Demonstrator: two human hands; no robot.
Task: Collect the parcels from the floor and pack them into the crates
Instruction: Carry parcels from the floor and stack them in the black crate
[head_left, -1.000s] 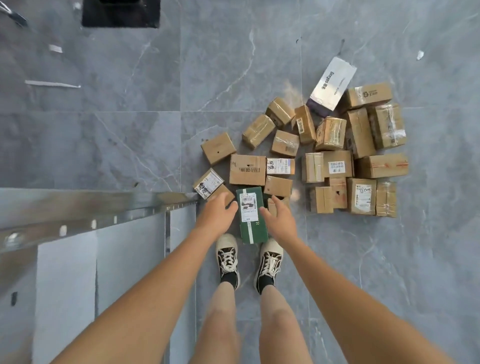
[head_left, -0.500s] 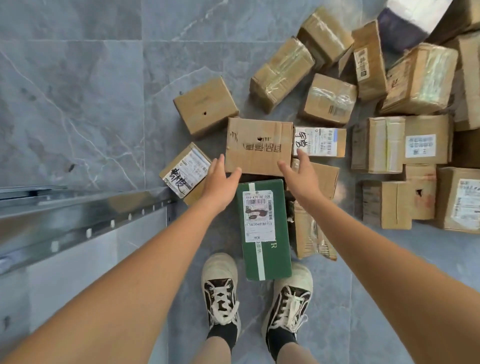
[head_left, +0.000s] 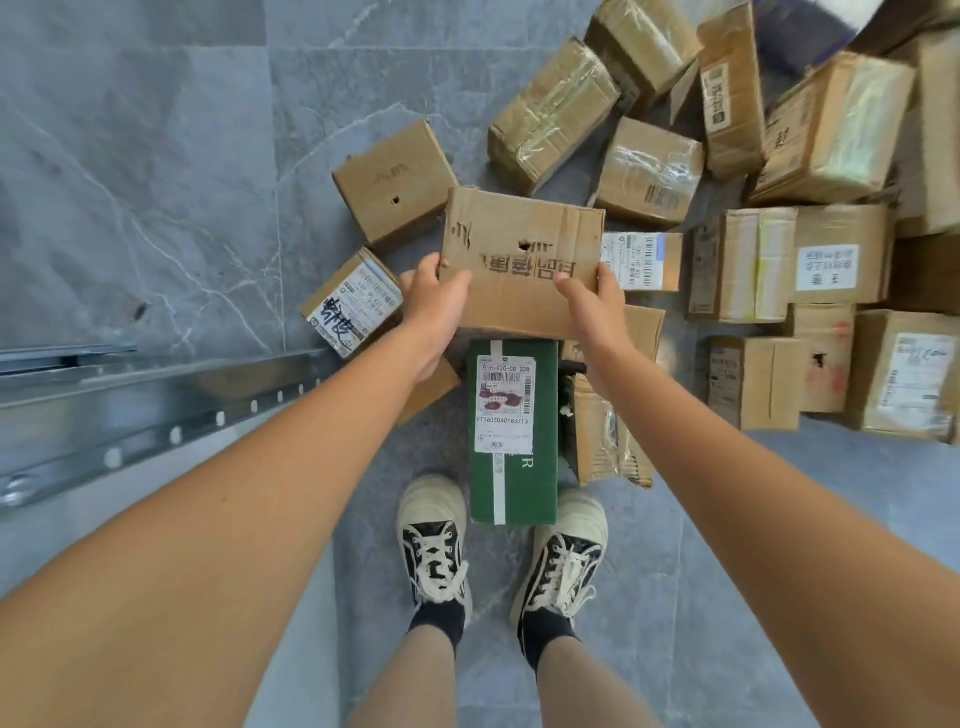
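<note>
The person is at the pick-up step: both hands have taken hold of a flat cardboard parcel (head_left: 522, 262) printed with dark characters and pierced by a small hole. The left hand (head_left: 434, 306) grips its near-left corner with the thumb lying on top, and the right hand (head_left: 592, 306) grips the near-right corner the same way; the other fingers are hidden beneath. The parcel sits over the heap on the grey tiled floor (head_left: 156, 156), just beyond a green box (head_left: 514, 431) with a white shipping label, which lies between the person's shoes (head_left: 434, 545). Whether it has already left the floor cannot be told.

Half a second ago the hands were open and only reaching toward this parcel's near edge; now they clasp it, and the view sits closer to the pile.

No crate shows plainly; a metal rail (head_left: 156, 415) runs along the left. The next move seems to call for lifting the parcel level, clear of its neighbours, and carrying it to a crate.
</note>
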